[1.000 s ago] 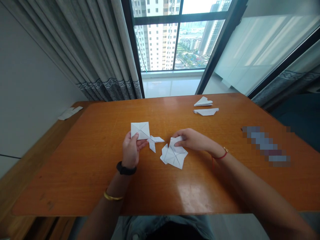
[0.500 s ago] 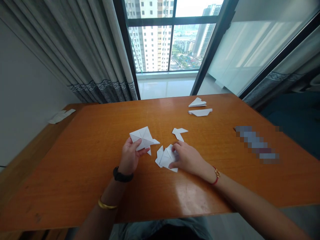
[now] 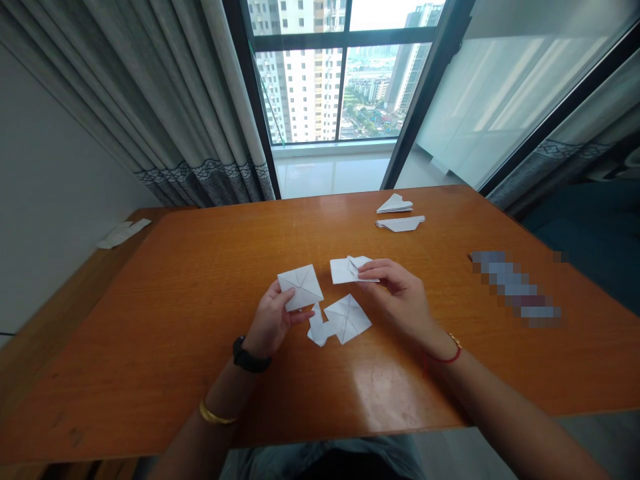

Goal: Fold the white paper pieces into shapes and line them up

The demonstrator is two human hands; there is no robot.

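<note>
My left hand (image 3: pixel 273 319) pinches a white folded paper (image 3: pixel 302 287), its creases crossing near the centre, thumb on top and fingers beneath. To its right, my right hand (image 3: pixel 403 293) grips another white folded paper (image 3: pixel 344 271) by its right side, fingertips covering part of it. Between and below the hands, a creased paper square (image 3: pixel 349 319) lies on the table. A smaller bent paper piece (image 3: pixel 317 328) lies at its left side, just under my left fingertips; whether they touch it I cannot tell.
The wooden table (image 3: pixel 190 333) carries a folded paper plane (image 3: pixel 395 204) and a long folded paper strip (image 3: pixel 401 224) at the back right. A blurred-out object (image 3: pixel 515 287) lies at the right. More paper (image 3: pixel 124 233) rests at the far left ledge.
My right hand has moved up and right from the papers on the table, and now grips a folded paper. My left hand, with its paper, has shifted slightly right.
</note>
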